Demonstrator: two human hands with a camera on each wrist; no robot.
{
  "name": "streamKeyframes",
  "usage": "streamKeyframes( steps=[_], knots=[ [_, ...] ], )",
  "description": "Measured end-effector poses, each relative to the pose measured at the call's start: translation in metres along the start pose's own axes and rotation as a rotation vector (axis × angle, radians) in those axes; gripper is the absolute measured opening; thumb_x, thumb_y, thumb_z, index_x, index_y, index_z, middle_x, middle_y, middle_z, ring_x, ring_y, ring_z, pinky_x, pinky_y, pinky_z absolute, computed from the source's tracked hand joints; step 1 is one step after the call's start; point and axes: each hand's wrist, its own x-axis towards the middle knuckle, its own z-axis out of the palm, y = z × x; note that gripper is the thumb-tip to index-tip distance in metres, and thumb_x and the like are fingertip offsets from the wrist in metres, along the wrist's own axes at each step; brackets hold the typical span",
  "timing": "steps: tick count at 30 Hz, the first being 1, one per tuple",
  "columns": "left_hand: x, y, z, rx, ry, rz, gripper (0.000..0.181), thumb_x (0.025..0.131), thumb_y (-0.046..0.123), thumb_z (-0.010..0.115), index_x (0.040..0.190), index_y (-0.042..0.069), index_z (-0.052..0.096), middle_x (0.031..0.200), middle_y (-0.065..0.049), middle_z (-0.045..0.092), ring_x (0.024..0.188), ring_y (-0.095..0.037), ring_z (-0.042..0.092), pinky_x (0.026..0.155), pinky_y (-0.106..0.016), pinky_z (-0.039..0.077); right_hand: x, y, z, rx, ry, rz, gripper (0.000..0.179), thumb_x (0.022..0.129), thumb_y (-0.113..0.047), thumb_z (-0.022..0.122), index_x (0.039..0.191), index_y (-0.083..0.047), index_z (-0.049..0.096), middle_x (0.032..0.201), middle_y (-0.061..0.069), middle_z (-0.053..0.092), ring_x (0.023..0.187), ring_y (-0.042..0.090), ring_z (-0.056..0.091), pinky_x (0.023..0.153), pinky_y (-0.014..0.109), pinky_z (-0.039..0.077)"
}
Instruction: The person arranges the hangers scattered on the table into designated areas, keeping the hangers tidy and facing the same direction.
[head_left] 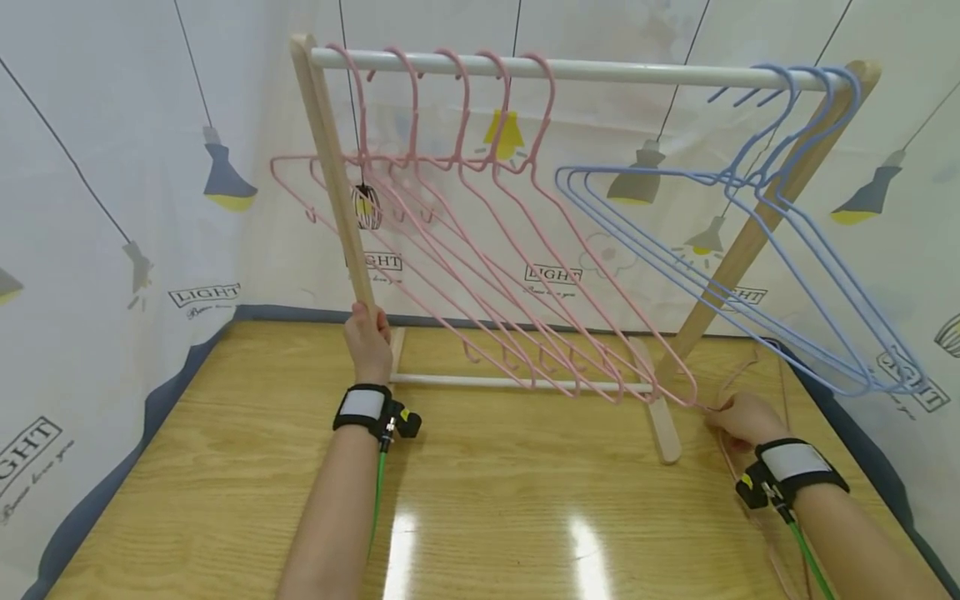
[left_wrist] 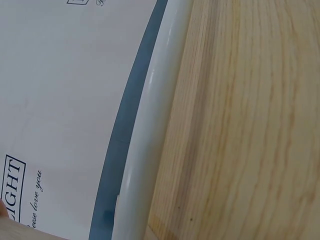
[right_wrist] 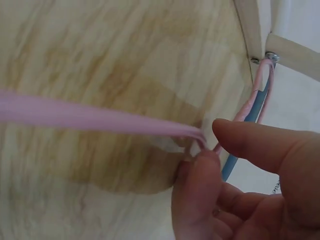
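My left hand [head_left: 369, 342] grips the left wooden post of a small clothes rack [head_left: 330, 158] low down. In the left wrist view only a bit of a finger [left_wrist: 3, 210] shows at the edge. Several pink hangers [head_left: 552, 87] hang from the left half of the white rail, and 3 blue hangers [head_left: 630, 172] hang at its right end. Beyond the rack's right foot, my right hand [head_left: 746, 421] pinches a slim pink hanger [right_wrist: 100, 119] between thumb and fingertips. The lower corner of the nearest hanging pink hanger overlaps those fingertips in the head view.
The rack stands on a wood-grain table [head_left: 480, 500]. Its white lower bar [head_left: 480, 382] runs close above the tabletop, and a wooden foot [head_left: 663, 429] points toward me. Printed cloth walls [head_left: 187, 125] with dark blue lower edges enclose the back and sides.
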Motion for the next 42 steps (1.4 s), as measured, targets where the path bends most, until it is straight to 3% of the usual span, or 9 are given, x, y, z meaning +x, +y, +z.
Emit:
streamKeyframes(
  steps=[4, 8, 13, 15, 22, 28, 33, 36, 42],
  knots=[
    [-0.001, -0.001, 0.0, -0.002, 0.002, -0.007, 0.083, 0.066, 0.092, 0.036, 0.06, 0.009, 0.046, 0.05, 0.003, 0.034, 0.039, -0.006, 0.03, 0.037, -0.021, 0.021, 0.0, 0.001, 0.001, -0.018, 0.017, -0.005, 0.029, 0.091, -0.019, 0.06, 0.067, -0.003, 0.055, 0.05, -0.003, 0.047, 0.044, 0.011, 0.052, 0.047, 0.027, 0.045],
    [-0.002, 0.0, 0.0, -0.015, -0.017, -0.005, 0.089, 0.067, 0.09, 0.038, 0.062, 0.002, 0.046, 0.05, 0.004, 0.034, 0.04, -0.005, 0.03, 0.037, -0.021, 0.021, 0.0, 0.003, 0.003, -0.011, 0.043, 0.005, 0.026, 0.092, -0.016, 0.059, 0.077, 0.004, 0.056, 0.053, -0.001, 0.051, 0.045, 0.011, 0.054, 0.048, 0.028, 0.046],
    [-0.01, 0.018, -0.001, -0.014, -0.049, 0.016, 0.102, 0.07, 0.088, 0.038, 0.069, -0.014, 0.044, 0.052, 0.002, 0.035, 0.04, -0.002, 0.031, 0.039, -0.02, 0.023, -0.003, 0.008, 0.008, -0.058, 0.112, -0.059, 0.025, 0.092, -0.015, 0.059, 0.077, 0.005, 0.058, 0.049, -0.002, 0.05, 0.043, 0.012, 0.051, 0.047, 0.028, 0.043],
    [-0.013, 0.023, 0.0, -0.008, -0.051, 0.021, 0.103, 0.07, 0.088, 0.037, 0.069, -0.014, 0.043, 0.051, 0.002, 0.036, 0.04, -0.002, 0.031, 0.039, -0.02, 0.023, -0.006, 0.01, 0.01, -0.079, 0.137, -0.088, 0.025, 0.092, -0.014, 0.059, 0.073, 0.004, 0.058, 0.047, -0.002, 0.05, 0.042, 0.013, 0.05, 0.046, 0.03, 0.041],
    [-0.005, -0.003, 0.001, 0.007, -0.013, 0.008, 0.084, 0.069, 0.09, 0.035, 0.061, 0.007, 0.048, 0.05, 0.004, 0.036, 0.04, -0.007, 0.03, 0.038, -0.022, 0.022, -0.019, 0.013, 0.011, -0.102, 0.224, -0.1, 0.021, 0.09, -0.009, 0.056, 0.08, 0.009, 0.056, 0.058, 0.003, 0.054, 0.048, 0.016, 0.053, 0.048, 0.032, 0.043],
    [-0.005, -0.003, -0.001, 0.02, -0.022, 0.006, 0.095, 0.069, 0.09, 0.034, 0.064, -0.004, 0.046, 0.052, 0.002, 0.035, 0.041, -0.005, 0.03, 0.039, -0.021, 0.022, -0.037, 0.005, 0.005, -0.045, 0.253, -0.074, 0.023, 0.094, -0.01, 0.054, 0.09, 0.012, 0.055, 0.062, 0.006, 0.053, 0.051, 0.018, 0.054, 0.05, 0.034, 0.043],
    [-0.011, 0.014, -0.001, 0.002, -0.057, 0.038, 0.105, 0.072, 0.088, 0.036, 0.07, -0.017, 0.043, 0.052, 0.002, 0.035, 0.041, -0.003, 0.03, 0.039, -0.02, 0.022, -0.056, -0.007, 0.003, -0.081, 0.36, -0.132, 0.023, 0.094, -0.012, 0.058, 0.09, 0.011, 0.057, 0.065, 0.006, 0.054, 0.052, 0.018, 0.05, 0.048, 0.034, 0.039],
    [-0.013, 0.026, -0.001, 0.001, -0.065, 0.057, 0.106, 0.073, 0.087, 0.037, 0.071, -0.019, 0.042, 0.052, 0.001, 0.035, 0.041, -0.003, 0.029, 0.04, -0.02, 0.022, -0.066, -0.016, 0.001, -0.115, 0.441, -0.187, 0.02, 0.093, -0.009, 0.061, 0.087, 0.009, 0.058, 0.068, 0.008, 0.056, 0.055, 0.018, 0.048, 0.048, 0.032, 0.037],
    [-0.013, 0.034, -0.001, 0.024, -0.069, 0.07, 0.107, 0.073, 0.087, 0.036, 0.071, -0.02, 0.042, 0.052, 0.0, 0.035, 0.041, -0.004, 0.03, 0.04, -0.02, 0.022, -0.087, -0.034, -0.002, -0.168, 0.613, -0.251, 0.014, 0.087, -0.004, 0.067, 0.081, 0.006, 0.059, 0.066, 0.009, 0.057, 0.053, 0.017, 0.047, 0.048, 0.031, 0.035]
  ],
)
